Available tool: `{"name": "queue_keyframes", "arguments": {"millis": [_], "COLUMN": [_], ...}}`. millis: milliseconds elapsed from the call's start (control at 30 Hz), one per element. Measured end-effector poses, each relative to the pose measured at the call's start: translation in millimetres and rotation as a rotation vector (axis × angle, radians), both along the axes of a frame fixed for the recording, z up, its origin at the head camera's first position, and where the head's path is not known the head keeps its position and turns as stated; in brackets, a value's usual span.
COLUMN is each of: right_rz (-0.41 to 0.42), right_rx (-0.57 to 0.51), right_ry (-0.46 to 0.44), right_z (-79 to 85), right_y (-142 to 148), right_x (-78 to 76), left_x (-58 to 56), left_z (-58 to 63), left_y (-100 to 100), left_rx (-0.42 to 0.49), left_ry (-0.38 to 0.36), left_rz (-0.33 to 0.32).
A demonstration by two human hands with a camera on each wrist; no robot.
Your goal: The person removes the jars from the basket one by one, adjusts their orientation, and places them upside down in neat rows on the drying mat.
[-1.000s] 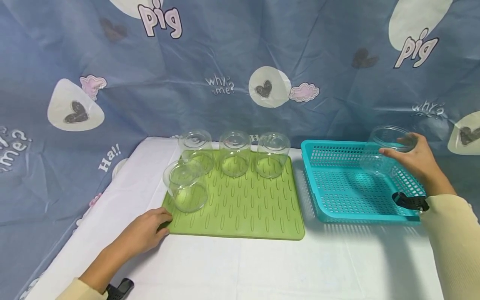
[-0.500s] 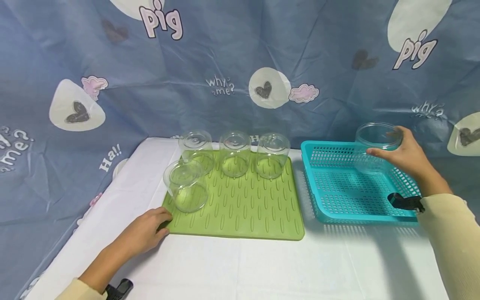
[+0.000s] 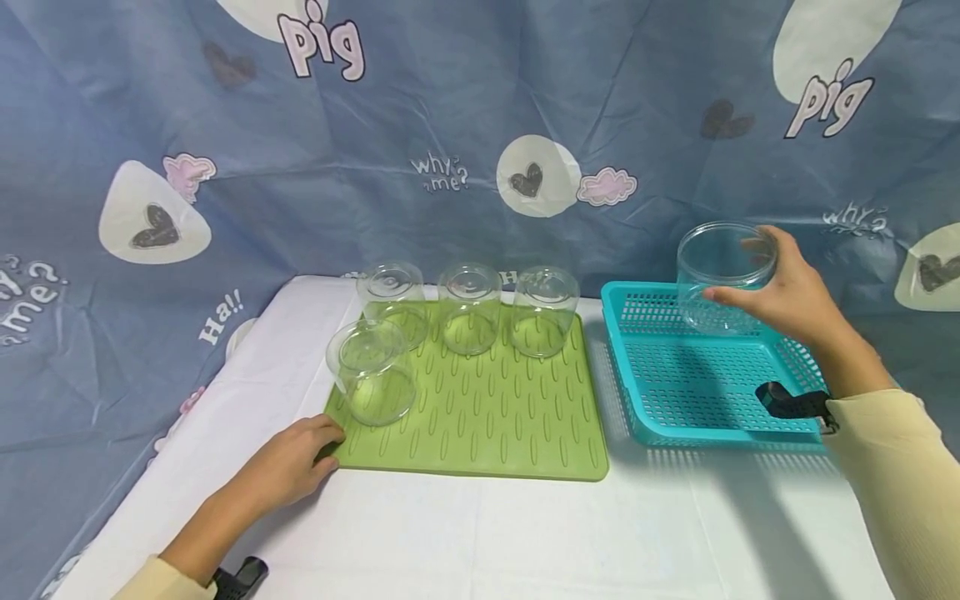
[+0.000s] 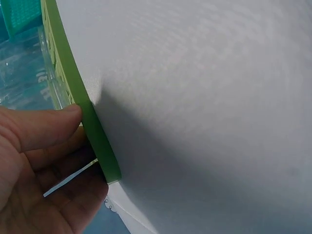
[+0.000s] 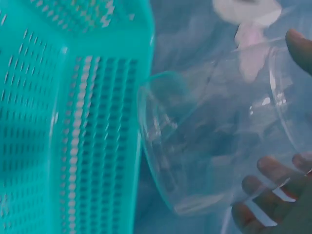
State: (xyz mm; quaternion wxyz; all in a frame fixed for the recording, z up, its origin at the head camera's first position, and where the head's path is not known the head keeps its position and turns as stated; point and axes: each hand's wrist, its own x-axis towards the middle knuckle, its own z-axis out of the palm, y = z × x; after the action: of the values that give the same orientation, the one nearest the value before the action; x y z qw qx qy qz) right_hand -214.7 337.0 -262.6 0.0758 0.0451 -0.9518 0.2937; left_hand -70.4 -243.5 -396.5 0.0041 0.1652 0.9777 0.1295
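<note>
My right hand (image 3: pixel 798 300) grips a clear jar (image 3: pixel 708 287) by its side, the thumb on the near wall and fingers behind. The jar is held over the back of the turquoise basket (image 3: pixel 735 435); in the right wrist view its end overlaps the basket rim (image 5: pixel 144 63). My left hand (image 3: pixel 288 462) pinches the front left corner of the green drying mat (image 3: pixel 487 425), with the thumb on the mat edge (image 4: pixel 90 117) in the left wrist view. Three similar jars stand in a row at the mat's back, one of them a clear jar (image 3: pixel 468 321); another jar (image 3: pixel 378 383) stands front left.
A white cloth (image 3: pixel 480 533) covers the table beneath the mat and basket. Behind rises a blue printed curtain (image 3: pixel 450 108). The basket stands just right of the mat, with perforated walls.
My right hand has moved left and up with the jar, from the basket's back right toward the middle of its back edge. The left hand and the standing jars have stayed put.
</note>
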Motion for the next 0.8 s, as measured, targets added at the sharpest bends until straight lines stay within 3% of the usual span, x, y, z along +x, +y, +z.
{"name": "queue_keyframes", "arguments": {"millis": [433, 633, 800], "right_rz": [0.117, 0.211, 0.305], "right_rx": [0.000, -0.036, -0.003], "right_ry": [0.105, 0.199, 0.268], "right_z": [5.8, 3.8, -2.0], "right_y": [-59.9, -89.1, -117.4], "right_x": [22.1, 35.6, 47.8], "left_x": [1.6, 0.6, 1.2], "left_z": [1.7, 1.9, 1.2], "left_y": [1.9, 1.9, 2.0], "left_rx": [0.011, 0.012, 0.009], "left_ry": [0.003, -0.010, -0.029], "left_rz": [0.013, 0.018, 0.021]}}
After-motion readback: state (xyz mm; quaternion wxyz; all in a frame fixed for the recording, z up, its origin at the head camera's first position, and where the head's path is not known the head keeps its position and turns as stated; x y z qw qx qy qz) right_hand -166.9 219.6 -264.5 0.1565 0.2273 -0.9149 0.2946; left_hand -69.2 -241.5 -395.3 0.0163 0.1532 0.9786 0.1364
